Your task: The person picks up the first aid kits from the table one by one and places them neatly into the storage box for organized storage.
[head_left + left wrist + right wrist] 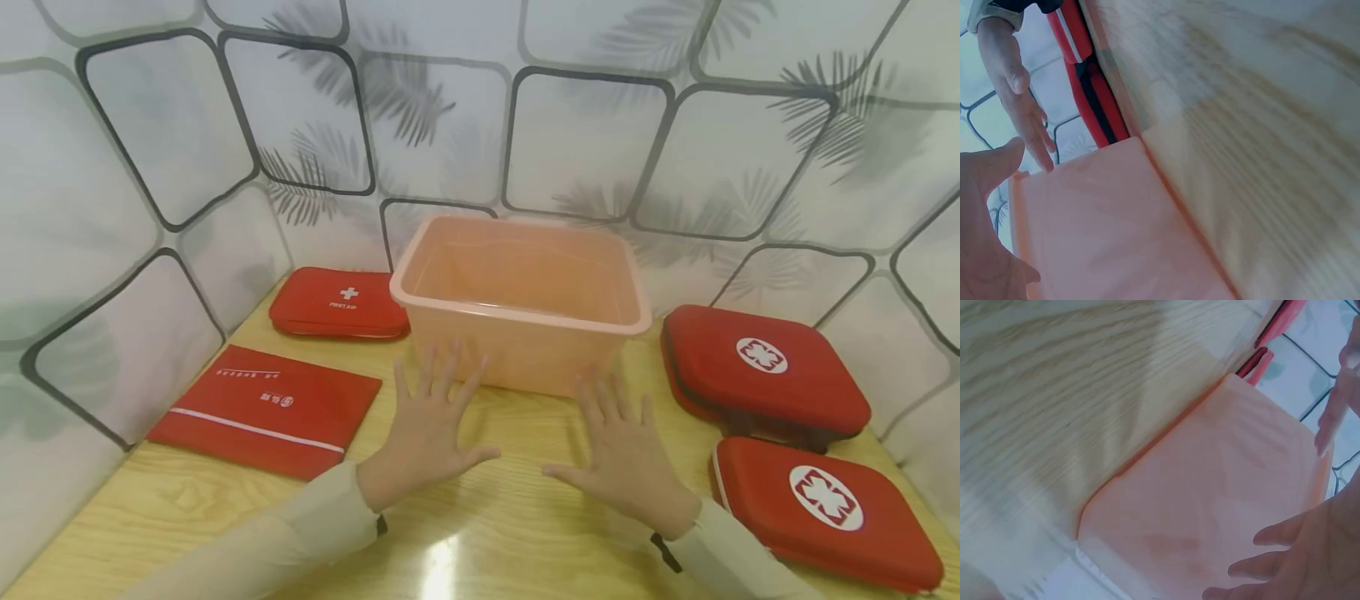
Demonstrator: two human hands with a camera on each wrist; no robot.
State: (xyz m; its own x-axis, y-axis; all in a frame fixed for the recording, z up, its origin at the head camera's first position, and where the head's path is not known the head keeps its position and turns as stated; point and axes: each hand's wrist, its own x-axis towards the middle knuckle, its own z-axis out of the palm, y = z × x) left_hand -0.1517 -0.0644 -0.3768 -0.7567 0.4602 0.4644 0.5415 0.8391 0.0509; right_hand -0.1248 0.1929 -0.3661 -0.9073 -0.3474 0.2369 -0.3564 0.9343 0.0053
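A peach plastic bin point(517, 350) stands at the back centre of a wooden table, with its open top facing up. My left hand point(429, 429) hovers before its front wall, fingers spread and straight, holding nothing. Level with it on the right, my right hand point(621, 446) is spread the same way, also holding nothing. Both wrist views show the bin's wall point(1110, 231) close ahead of the fingers; whether any fingertip touches it I cannot tell. The left wrist view has my right hand point(1019, 94) across from the left thumb.
To the left lie a red first aid case point(341, 292) and a flat red pouch point(262, 412) with a white stripe. Two red cases, one farther back point(765, 367) and one nearer point(877, 533), lie on the right. Patterned walls point(585, 150) enclose the table point(495, 533).
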